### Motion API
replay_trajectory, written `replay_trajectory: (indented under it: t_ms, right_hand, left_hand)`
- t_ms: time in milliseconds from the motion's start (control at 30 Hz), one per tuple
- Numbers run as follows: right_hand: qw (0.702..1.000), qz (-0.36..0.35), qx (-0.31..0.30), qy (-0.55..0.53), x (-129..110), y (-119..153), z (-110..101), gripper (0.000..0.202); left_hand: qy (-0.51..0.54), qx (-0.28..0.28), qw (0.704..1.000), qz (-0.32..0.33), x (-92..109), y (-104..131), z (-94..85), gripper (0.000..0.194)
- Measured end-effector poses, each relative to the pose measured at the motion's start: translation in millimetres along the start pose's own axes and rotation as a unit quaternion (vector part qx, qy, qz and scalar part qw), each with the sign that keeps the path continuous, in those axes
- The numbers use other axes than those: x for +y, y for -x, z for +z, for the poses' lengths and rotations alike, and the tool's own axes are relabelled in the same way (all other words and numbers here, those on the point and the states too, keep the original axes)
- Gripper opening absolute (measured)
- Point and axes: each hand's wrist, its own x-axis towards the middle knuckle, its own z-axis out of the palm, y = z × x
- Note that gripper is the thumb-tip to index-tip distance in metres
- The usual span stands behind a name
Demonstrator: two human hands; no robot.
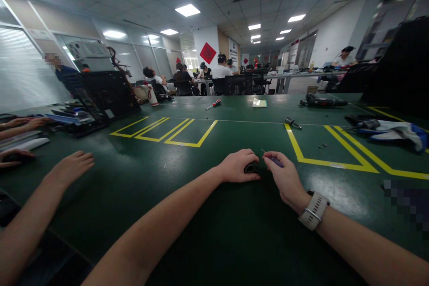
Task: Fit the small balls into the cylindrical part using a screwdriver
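The left hand point(238, 165) curls thumb and fingers around a dark round part point(250, 168), low over the green tabletop point(214, 241) in front of the person; whether the part rests on the surface cannot be told. The right hand point(283, 174) pinches a slim purple-handled tool point(276, 161), its thin tip bare, near the left fingertips and apart from the part

For good control, the left grip should probably stay firm and low, with the part braced against the tabletop and its fingers clear of the tip's line. A light pinch close to the tip should help the right hand steer, and lining the tool up squarely before pressing would lower the chance of a slip

Counted: one part and one tool in the hands; one red-handled screwdriver point(213, 104); one pale notepad point(259, 103); one metal fitting point(293, 122); one black power tool point(323, 101); one blue-and-white bundle point(395, 132), perhaps gloves. Two tiny dark bits point(322, 145) lie inside a right-side tape outline. Yellow tape outlines point(182, 144) number three toward the left and at least two toward the right. Three hands of other people show at the left, the nearest one point(72, 167) above the tabletop
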Motion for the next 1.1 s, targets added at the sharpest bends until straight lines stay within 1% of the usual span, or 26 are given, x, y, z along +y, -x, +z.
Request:
replay_trajectory:
  t_ms: [233,433,500,600,700,800,867,900,967,1033,1100]
  right_hand:
    - [1.0,-0.003,0.006,0.0,5.2,-3.9,1.3,0.02]
    - [1.0,-0.014,0.001,0.007,6.3,-5.0,1.6,0.022]
    - [1.0,-0.014,-0.007,0.007,7.0,-5.5,1.6,0.025]
    - [1.0,-0.017,-0.022,0.012,6.9,-5.4,1.7,0.028]
    - [0.999,-0.028,-0.032,0.031,4.6,-4.0,1.4,0.024]
    - [0.997,-0.04,-0.044,0.055,3.1,-2.6,0.9,0.021]
    - [0.995,-0.045,-0.059,0.074,4.1,-2.5,1.1,0.021]
    - [0.993,-0.047,-0.069,0.085,5.1,-2.6,1.6,0.021]
    - [0.988,-0.055,-0.094,0.11,7.3,-3.4,3.5,0.019]
    - [0.981,-0.066,-0.122,0.139,8.4,-4.0,6.6,0.017]
    - [0.971,-0.082,-0.15,0.167,7.4,-2.5,9.8,0.014]
  left_hand:
    - [0.019,-0.005,1.0,-0.012,-2.8,-1.9,-0.1,0.037]
    - [0.04,0.011,0.998,-0.042,-6.0,-3.4,1.9,0.06]
    - [0.038,0.002,0.999,-0.038,-6.8,-3.8,2.6,0.057]
    - [0.026,-0.014,0.999,-0.023,-7.5,-4.3,3.3,0.047]
    - [0.032,0.002,0.999,-0.021,-8.4,-3.9,4.0,0.042]
    - [0.061,0.038,0.997,-0.038,-10.8,-2.7,5.4,0.041]
    - [0.09,0.078,0.99,-0.072,-13.8,-1.8,7.1,0.041]
    - [0.104,0.109,0.983,-0.099,-15.8,-1.4,8.2,0.042]
    - [0.127,0.19,0.959,-0.166,-20.1,-0.6,10.1,0.045]
    - [0.144,0.267,0.925,-0.227,-23.9,-0.1,11.6,0.048]
    - [0.153,0.317,0.897,-0.269,-25.8,0.3,12.1,0.049]
